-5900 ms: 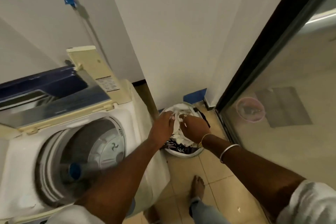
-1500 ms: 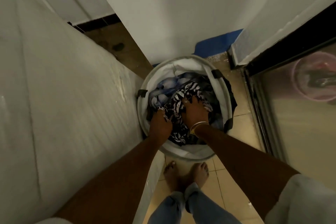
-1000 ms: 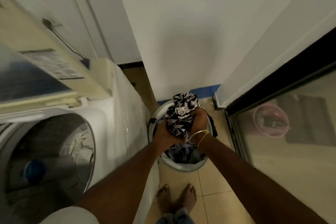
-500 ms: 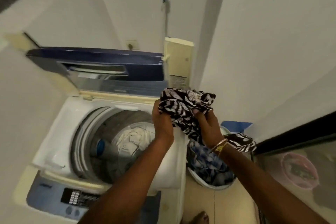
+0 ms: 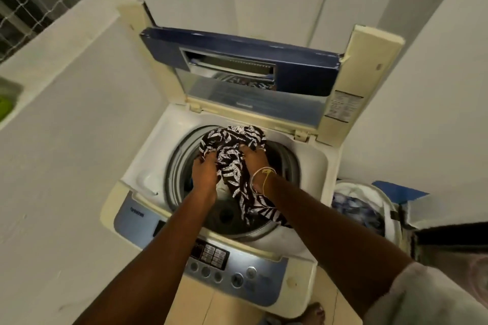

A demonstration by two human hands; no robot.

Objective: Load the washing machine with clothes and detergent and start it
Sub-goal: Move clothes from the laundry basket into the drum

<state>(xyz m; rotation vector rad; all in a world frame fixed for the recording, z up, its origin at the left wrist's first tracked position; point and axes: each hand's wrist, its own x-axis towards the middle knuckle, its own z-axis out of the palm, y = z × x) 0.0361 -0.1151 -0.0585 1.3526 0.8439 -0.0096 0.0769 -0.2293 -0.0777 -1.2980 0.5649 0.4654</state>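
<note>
A top-loading washing machine (image 5: pixel 148 166) stands below me with its blue lid (image 5: pixel 303 71) folded up at the back. Over the open drum (image 5: pixel 179 166) I hold a black-and-white leaf-print garment (image 5: pixel 235 163). My left hand (image 5: pixel 204 170) grips its left side and my right hand (image 5: pixel 254 162), with bangles at the wrist, grips its right side. A tail of the garment hangs down inside the drum. Pale cloth shows between my wrists in the drum. The control panel (image 5: pixel 219 264) with buttons lies at the machine's front edge.
A white laundry basket (image 5: pixel 380 200) with blue-patterned clothes sits on the floor right of the machine. White walls close in on the left and right. A hose (image 5: pixel 320 2) runs down the back wall. My bare foot (image 5: pixel 313 311) is on the tiled floor.
Both hands have carried the leaf-print garment from above the basket leftward to over the drum. My view has swung to look straight down on the machine.
</note>
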